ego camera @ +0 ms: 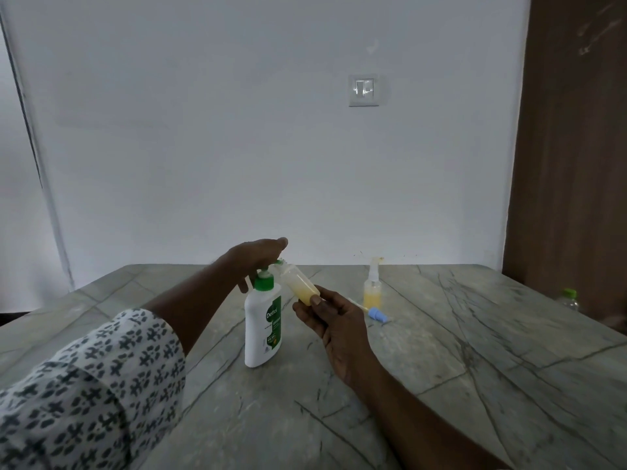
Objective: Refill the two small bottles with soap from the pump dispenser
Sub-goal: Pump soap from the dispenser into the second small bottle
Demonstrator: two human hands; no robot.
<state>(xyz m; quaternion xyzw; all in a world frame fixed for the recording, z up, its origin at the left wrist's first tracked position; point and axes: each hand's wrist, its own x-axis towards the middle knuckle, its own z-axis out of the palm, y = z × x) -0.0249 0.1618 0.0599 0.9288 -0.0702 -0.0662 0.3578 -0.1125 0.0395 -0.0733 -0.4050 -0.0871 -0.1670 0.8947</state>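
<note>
A white pump dispenser with a green collar and label stands upright at the middle of the table. My left hand rests palm-down on its pump head. My right hand holds a small clear bottle, tilted, its open mouth right at the pump's nozzle. Yellow soap fills its lower part. A second small bottle with a white spray top stands further right, partly filled with yellow soap. A blue spray cap with its tube lies on the table in front of that bottle.
The grey marble table runs up to a white wall. A clear bottle with a green cap shows beyond the table's right edge, next to a brown wooden panel. A light switch is on the wall.
</note>
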